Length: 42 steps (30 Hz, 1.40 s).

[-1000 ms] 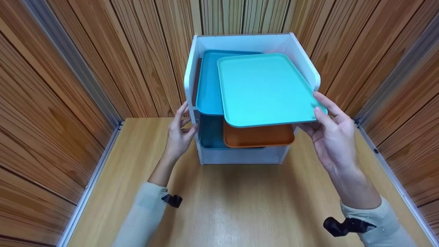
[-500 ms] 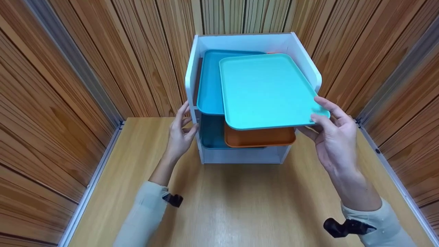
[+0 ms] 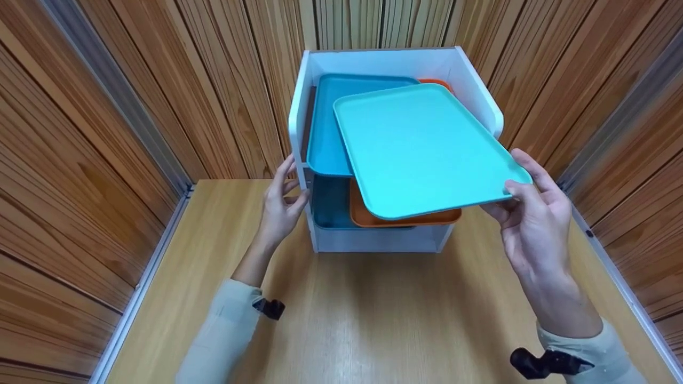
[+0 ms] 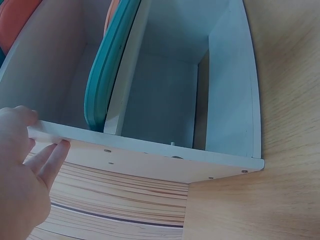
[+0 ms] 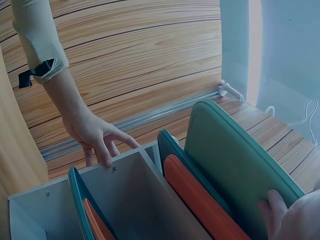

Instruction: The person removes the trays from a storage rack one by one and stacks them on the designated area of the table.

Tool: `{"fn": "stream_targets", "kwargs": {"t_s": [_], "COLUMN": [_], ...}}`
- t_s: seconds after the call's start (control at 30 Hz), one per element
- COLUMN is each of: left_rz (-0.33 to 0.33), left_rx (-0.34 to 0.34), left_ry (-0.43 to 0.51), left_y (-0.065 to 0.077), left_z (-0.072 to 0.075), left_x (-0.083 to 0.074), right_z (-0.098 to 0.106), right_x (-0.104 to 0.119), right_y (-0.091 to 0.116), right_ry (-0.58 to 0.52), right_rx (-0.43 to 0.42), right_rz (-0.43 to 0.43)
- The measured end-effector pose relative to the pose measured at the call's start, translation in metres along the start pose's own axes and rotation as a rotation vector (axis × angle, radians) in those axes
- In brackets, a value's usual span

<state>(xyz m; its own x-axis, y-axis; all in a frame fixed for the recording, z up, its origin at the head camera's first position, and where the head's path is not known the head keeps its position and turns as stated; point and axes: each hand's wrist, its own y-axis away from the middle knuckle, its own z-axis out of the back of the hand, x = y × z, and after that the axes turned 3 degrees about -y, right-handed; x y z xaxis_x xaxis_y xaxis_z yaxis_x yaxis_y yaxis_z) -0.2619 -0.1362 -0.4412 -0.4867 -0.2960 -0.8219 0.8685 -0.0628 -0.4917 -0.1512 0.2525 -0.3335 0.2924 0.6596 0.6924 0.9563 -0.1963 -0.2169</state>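
My right hand [image 3: 536, 224] pinches the near right corner of a turquoise tray [image 3: 427, 149], thumb on top and fingers beneath. The tray is turned at an angle over the top of a white shelf rack [image 3: 301, 101], its near edge jutting out past the front. Under it, a blue tray [image 3: 328, 128] lies on the top level at the left, and a strip of an orange tray [image 3: 437, 82] shows at the back right. Halfway up the rack's left side, my left hand [image 3: 280, 205] holds the side panel, thumb near the front edge, as the left wrist view also shows.
On a lower shelf lie a dark teal tray [image 3: 331, 205] and an orange-brown tray [image 3: 405, 217], partly covered from above. The rack stands on a wooden table [image 3: 347, 320]. Wood-patterned walls [image 3: 96, 133] with metal rails close in on the sides and back.
The turquoise tray has come toward me and to the right in my right hand, turning slightly. More of the orange tray beneath now shows at the back. My left hand stays at the rack's side.
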Motion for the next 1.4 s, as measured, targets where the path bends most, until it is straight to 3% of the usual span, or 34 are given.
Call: {"fn": "stream_targets", "kwargs": {"t_s": [0.37, 0.77, 1.07, 1.4], "left_rz": [-0.016, -0.025, -0.004, -0.031], "left_rx": [-0.002, 0.004, 0.008, 0.008], "left_ry": [-0.024, -0.027, -0.02, -0.003], "left_y": [-0.002, -0.004, -0.002, 0.0], "left_z": [0.001, 0.001, 0.0, 0.001], "left_x": [-0.004, -0.003, -0.002, 0.0], "right_z": [0.014, 0.024, 0.032, 0.041], "right_x": [0.01, 0.017, 0.018, 0.017], "right_y": [-0.013, -0.028, -0.036, -0.048], "right_ry": [-0.141, -0.156, -0.334, -0.343], "right_rx": [0.075, 0.075, 0.232, 0.324], "right_rz": [-0.039, -0.128, -0.221, -0.263]}}
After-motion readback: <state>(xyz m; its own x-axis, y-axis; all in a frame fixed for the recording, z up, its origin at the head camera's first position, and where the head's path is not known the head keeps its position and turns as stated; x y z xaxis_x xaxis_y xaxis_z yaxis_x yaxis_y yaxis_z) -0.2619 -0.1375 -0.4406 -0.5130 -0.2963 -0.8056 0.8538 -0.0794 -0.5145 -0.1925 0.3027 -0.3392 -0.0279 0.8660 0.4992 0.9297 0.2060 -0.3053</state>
